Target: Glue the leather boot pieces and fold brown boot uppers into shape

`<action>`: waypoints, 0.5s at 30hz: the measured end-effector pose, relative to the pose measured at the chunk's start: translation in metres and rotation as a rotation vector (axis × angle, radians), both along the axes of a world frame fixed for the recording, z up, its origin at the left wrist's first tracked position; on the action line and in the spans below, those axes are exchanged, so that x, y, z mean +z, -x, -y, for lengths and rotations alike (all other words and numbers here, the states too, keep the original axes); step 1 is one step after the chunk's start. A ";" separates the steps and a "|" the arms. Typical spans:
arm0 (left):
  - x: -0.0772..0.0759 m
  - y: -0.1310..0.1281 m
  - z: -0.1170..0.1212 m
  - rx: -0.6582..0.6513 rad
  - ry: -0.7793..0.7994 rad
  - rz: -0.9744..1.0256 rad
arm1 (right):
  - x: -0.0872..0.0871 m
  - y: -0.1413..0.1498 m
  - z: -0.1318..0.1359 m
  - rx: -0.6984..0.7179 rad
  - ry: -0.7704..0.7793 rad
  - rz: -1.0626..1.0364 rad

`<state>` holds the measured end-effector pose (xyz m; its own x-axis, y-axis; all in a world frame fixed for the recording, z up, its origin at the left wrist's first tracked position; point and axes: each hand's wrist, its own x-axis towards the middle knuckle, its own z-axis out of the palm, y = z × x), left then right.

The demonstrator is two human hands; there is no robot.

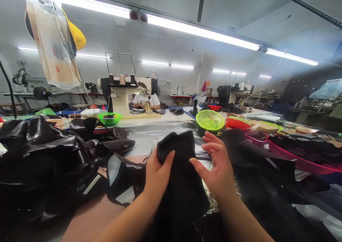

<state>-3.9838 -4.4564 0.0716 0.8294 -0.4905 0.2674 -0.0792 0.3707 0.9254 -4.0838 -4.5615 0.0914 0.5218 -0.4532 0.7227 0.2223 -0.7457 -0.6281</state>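
My left hand [159,167] grips a black fabric piece [184,174] by its upper left side, thumb on the near face and the fingers hidden behind. The piece stands up in front of me, its top edge folded, and its lower part runs down into dark material at the bottom of the view. Just right of it is my right hand [216,161], fingers spread, with a small gap between thumb and fabric. Thin black strips [199,149] lie on the table behind the piece.
Glossy dark leather pieces [53,156] are heaped at left. Black material [262,185] and a pink bin [301,158] fill the right. Behind stand a yellow-green basket [210,120], a green basket [109,118] and a sewing machine [120,99], with a person [155,100] seated beyond it.
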 end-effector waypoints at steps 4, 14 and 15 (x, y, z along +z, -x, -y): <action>0.000 -0.002 -0.005 -0.099 0.043 -0.053 | 0.005 -0.003 0.016 0.377 -0.439 -0.308; -0.030 0.009 -0.016 -0.293 0.042 -0.035 | -0.016 0.006 -0.004 0.076 -0.733 -0.109; -0.038 0.011 -0.020 -0.371 -0.078 0.049 | -0.017 0.012 0.002 0.042 -0.739 -0.083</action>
<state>-3.9944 -4.4361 0.0334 0.5785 -0.7756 0.2525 0.0024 0.3112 0.9504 -4.0962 -4.5632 0.0748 0.5891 -0.7842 0.1952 0.1716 -0.1146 -0.9785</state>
